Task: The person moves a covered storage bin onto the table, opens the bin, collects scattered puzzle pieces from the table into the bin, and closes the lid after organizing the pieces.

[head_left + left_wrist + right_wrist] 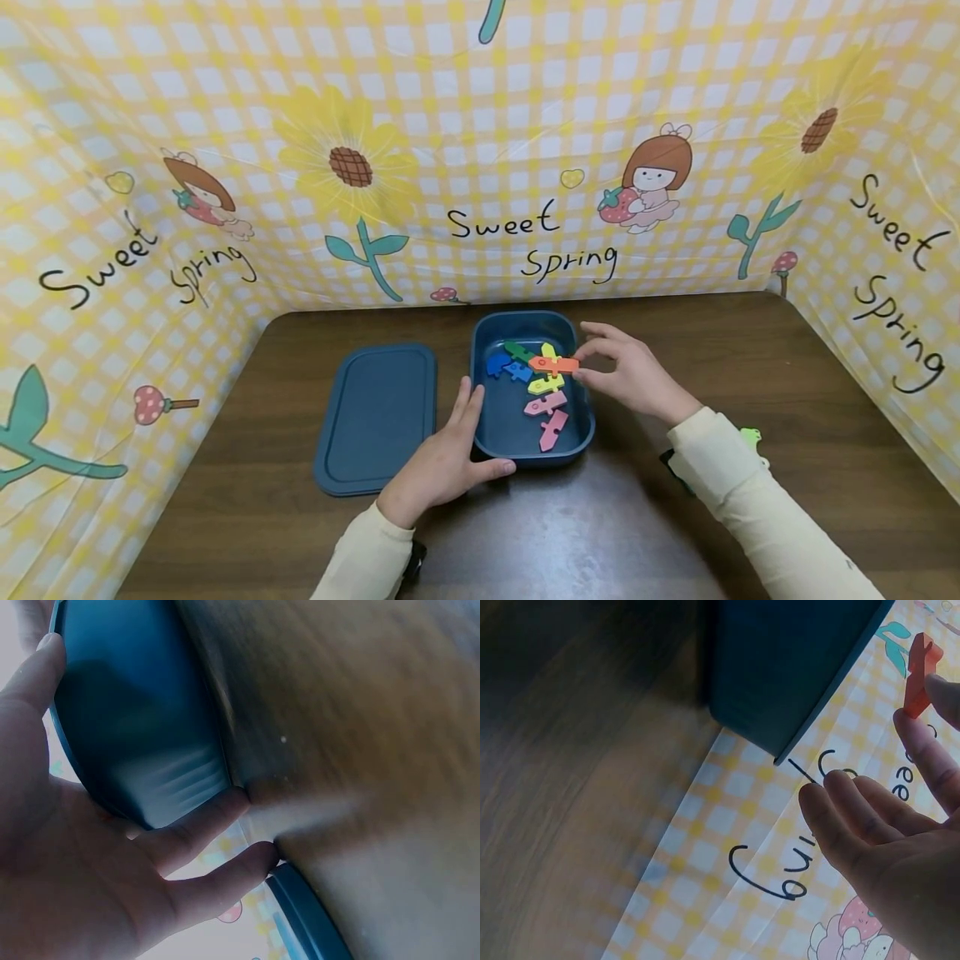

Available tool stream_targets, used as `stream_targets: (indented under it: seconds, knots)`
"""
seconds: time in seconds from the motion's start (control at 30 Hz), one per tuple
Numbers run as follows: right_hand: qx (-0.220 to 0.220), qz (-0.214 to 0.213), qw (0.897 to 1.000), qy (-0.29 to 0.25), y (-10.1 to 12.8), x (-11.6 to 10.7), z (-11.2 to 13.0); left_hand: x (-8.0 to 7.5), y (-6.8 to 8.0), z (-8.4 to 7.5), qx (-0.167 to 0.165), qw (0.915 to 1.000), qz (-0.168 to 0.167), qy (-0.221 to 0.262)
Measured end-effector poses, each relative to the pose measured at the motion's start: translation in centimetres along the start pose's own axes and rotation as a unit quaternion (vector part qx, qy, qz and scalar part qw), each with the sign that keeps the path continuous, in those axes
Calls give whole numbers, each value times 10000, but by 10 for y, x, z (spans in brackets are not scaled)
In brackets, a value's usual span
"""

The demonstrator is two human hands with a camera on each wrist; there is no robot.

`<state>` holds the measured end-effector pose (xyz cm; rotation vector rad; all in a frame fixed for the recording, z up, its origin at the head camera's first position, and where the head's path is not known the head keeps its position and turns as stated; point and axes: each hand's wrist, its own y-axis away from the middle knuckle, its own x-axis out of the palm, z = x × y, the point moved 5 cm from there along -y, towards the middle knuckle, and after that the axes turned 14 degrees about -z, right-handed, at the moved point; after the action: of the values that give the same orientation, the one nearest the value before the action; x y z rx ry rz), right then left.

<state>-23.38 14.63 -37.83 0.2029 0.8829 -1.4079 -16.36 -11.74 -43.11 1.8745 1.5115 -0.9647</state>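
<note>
Brown surface (750, 350): left hand (442, 458) flat, steadying blue box (491, 417); right hand (633, 375) pinches orange puzzle piece (555, 364) above it, apparently mid-transfer.

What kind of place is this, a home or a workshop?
Likely a tabletop play or craft corner: a wooden table, a cartoon "Sweet Spring" cloth backdrop, and a blue box of colourful puzzle pieces.

Looks like a staged tabletop play corner, not a plain room. Dark wood-grain table (750, 350) hemmed in on three sides by a yellow gingham plastic backdrop (480, 125) printed with sunflowers, cartoon girls and "Sweet Spring". On the table, a blue plastic box (581, 433), its lid (375, 417) alongside, and bright toy puzzle pieces (546, 405) inside.
</note>
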Motion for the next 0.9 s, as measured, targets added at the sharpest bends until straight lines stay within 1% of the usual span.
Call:
stream_targets:
  seconds: [0.3,0.5,0.73,0.9]
  knots:
    - [-88,66,9999,-103,-10,11,10,0,-1,2,-54,10000,4,7]
    - [-57,185,9997,-168,-17,21,16,-1,0,2,-76,10000,6,-2]
    - [17,299,9993,-206,-23,31,21,-1,1,0,61,10000,3,56]
    - [-3,382,9990,-219,-27,39,22,-1,1,-1,84,9999,4,63]
